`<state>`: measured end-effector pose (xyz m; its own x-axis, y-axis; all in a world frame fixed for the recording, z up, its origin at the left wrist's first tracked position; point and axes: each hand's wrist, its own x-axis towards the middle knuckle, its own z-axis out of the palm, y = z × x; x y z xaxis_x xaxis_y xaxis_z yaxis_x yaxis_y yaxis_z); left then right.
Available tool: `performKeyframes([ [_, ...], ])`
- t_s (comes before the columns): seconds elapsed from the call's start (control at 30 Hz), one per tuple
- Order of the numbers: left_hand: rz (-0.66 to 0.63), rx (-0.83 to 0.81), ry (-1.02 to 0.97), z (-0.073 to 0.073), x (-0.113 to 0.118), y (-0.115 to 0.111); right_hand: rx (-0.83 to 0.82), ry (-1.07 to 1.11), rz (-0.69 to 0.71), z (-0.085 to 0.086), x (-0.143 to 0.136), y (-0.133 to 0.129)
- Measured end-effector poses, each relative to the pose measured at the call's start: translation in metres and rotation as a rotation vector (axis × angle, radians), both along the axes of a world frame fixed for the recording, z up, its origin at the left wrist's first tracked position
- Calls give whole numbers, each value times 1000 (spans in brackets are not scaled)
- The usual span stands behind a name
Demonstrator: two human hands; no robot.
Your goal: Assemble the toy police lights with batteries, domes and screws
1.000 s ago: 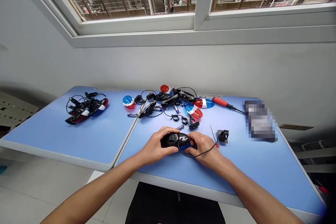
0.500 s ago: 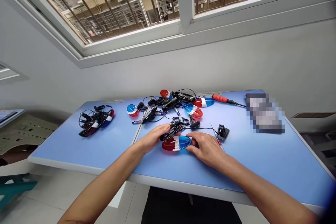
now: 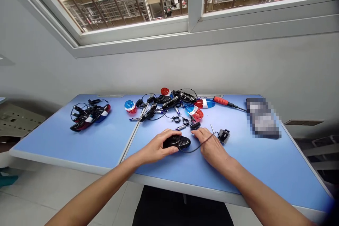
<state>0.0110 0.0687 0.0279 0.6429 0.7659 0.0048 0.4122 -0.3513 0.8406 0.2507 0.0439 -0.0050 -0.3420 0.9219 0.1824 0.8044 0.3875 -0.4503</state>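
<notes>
My left hand (image 3: 161,144) is closed around a black oval light housing (image 3: 185,142), fingers over the far side and thumb along the near side. The black back faces up, and the red and blue lens is hidden. A thin black cable (image 3: 194,150) loops from the housing past my right hand (image 3: 212,146) to a small black clip-like part (image 3: 224,136). My right hand is curled palm down right of the housing, apart from it. Its thumb and grip are hidden. A thin metal rod (image 3: 212,129) shows just beyond its knuckles.
Behind my hands lie a battery (image 3: 180,127), red and blue lenses (image 3: 194,111), black housings (image 3: 171,102) and cables. A red-handled soldering iron (image 3: 222,101) points toward a blurred dark slab (image 3: 263,118). Several lights (image 3: 90,116) with cables lie at the left.
The light has been turned over, so its black back now faces up instead of the lens. My right hand has come off the lens and moved right, over the thin rod.
</notes>
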Motion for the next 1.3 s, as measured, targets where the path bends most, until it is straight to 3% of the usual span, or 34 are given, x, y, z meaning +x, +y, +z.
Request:
performKeyframes([
  [0.17,-73,189,46,5,-3,-6,99,-109,7,-6,4,7],
  [0.3,23,178,43,0,-6,-2,89,-111,-16,-7,2,10],
  [0.43,93,158,51,-5,-5,2,79,48,30,-5,-5,6],
  [0.67,85,243,164,4,3,-7,28,24,73,-1,-15,-3],
  [0.9,100,370,263,-3,11,-24,46,82,71,-3,-18,-5],
  [1.0,50,317,215,1,8,-18,42,68,84,-3,-19,-5],
  [1.1,2,152,106,9,-8,-4,76,73,70,-9,-17,2],
  [1.2,18,-39,-71,13,-32,5,99,99,64,-18,-14,10],
  [1.3,63,-89,-122,9,-47,1,118,110,71,-21,-14,11],
])
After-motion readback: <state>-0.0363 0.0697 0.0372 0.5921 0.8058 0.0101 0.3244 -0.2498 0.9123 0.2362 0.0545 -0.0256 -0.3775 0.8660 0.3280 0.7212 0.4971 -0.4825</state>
